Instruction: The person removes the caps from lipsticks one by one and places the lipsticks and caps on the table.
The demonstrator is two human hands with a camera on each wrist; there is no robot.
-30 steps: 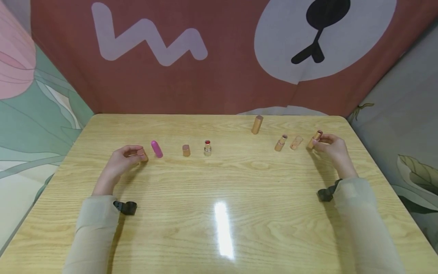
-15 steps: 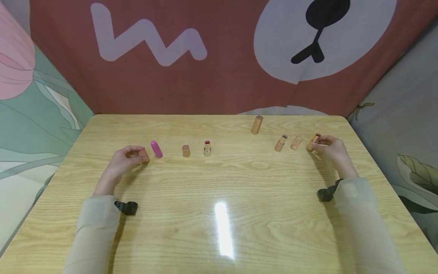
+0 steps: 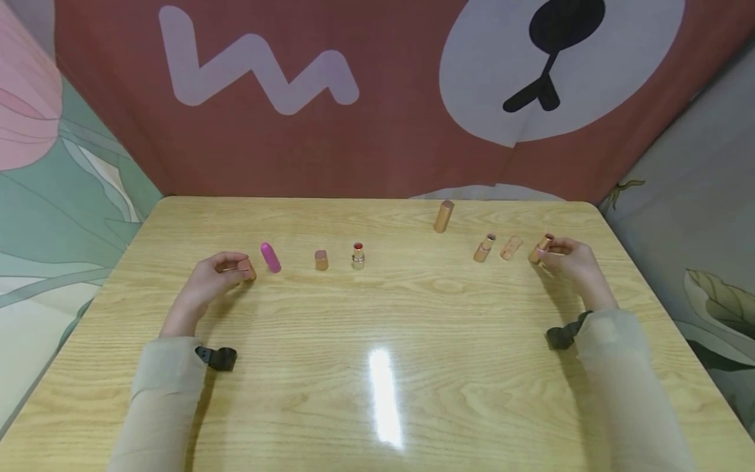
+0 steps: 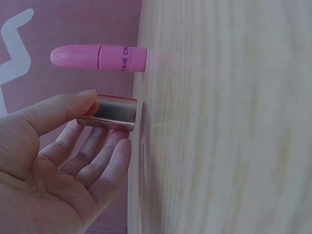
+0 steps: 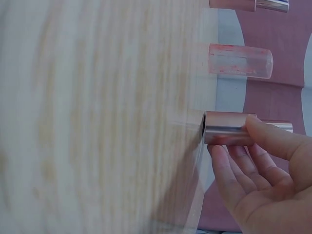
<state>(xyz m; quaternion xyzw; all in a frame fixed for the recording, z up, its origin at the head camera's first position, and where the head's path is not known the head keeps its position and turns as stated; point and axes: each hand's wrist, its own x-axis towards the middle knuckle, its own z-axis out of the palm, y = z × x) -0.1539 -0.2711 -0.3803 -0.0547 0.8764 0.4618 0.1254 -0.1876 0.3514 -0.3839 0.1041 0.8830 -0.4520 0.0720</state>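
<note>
The wooden bench (image 3: 295,393) runs back to the red hanging (image 3: 389,137), its level top presumably what lets such narrow pieces stand on end. Two hands reach across it, well apart. The left hand (image 3: 211,274) grasps a short copper piece (image 4: 116,109), thumb against fingers; the right hand (image 3: 575,259) grasps a necked copper tube (image 5: 226,127) likewise. Both grips come in from the side, which I'd say keeps each piece upright and most of its top uncovered. I can't tell whether either base sits fully on the wood.

The tall copper tube (image 3: 444,217) stands farther back than the rest, perhaps to leave the row free. The pink tube (image 3: 271,257) stands near the left hand, rounded tip up, likely because its flat end is the steady one. A second necked tube (image 3: 484,249) stands unheld. The red-tipped lipstick (image 3: 358,257) is upright near the middle, probably to keep its colour off the wood. The clear cap (image 3: 511,248), smeared reddish, stands between the necked tubes. Another short piece (image 3: 321,261) is between pink tube and lipstick.

My count: one tall tube, one pink, two necked, one lipstick, one clear cap, two short pieces.
</note>
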